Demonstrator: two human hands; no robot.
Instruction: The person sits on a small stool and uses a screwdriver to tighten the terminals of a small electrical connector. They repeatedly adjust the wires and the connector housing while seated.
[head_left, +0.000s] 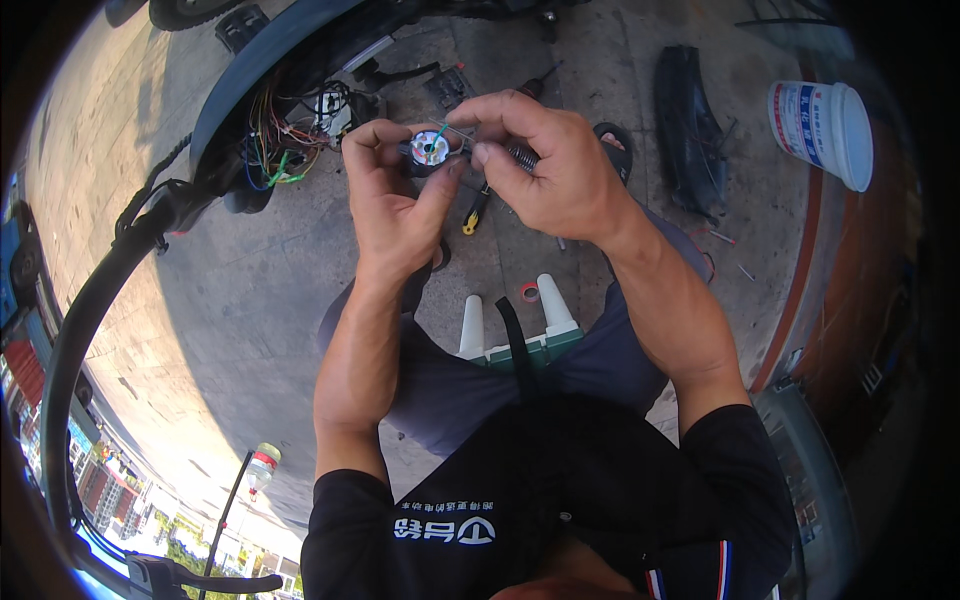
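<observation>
My left hand (395, 205) grips a small round part (428, 148) with a silvery face, coloured bits inside and a green wire (440, 133) at it. My right hand (540, 170) is closed by the part's right side, thumb and forefinger on a thin metal piece (460, 134) that reaches toward the green wire; exactly what it is I cannot make out. A coiled black piece (522, 155) shows partly behind my right fingers. Beneath my hands, a tool with a yellow tip (470, 222) lies on the paving.
A vehicle's dark body (225, 105) with exposed wires (290, 135) stands upper left, its bar (80, 320) curving down. A black curved panel (685, 130) and white bucket (820, 135) are at right. Below me are a white-and-green stool (555, 315) and red tape roll (530, 292).
</observation>
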